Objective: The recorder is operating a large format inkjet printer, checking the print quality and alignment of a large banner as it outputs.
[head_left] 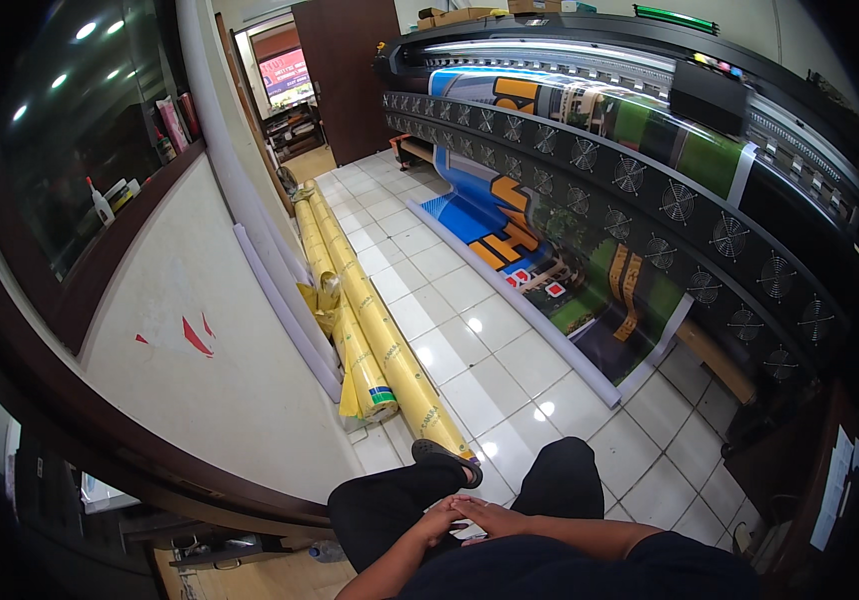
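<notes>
My left hand (437, 521) and my right hand (491, 517) are brought together in front of me, low between my legs. Their fingers are closed and overlap at the tips. A small pale patch shows just below the joined fingers; whether it is an object or the floor behind, I cannot tell. Beyond my hands is my foot in a dark clog (447, 462), beside the near end of a long yellow-wrapped roll (390, 345). Neither hand touches the rolls or the printer.
A wide-format printer (590, 110) with a row of fans stands at right. Its colourful printed banner (570, 270) hangs down onto the tiled floor (470, 340). A second yellow roll (355, 360) and pale rolls (285, 310) lie along the left wall. A brown door (350, 80) is at the back.
</notes>
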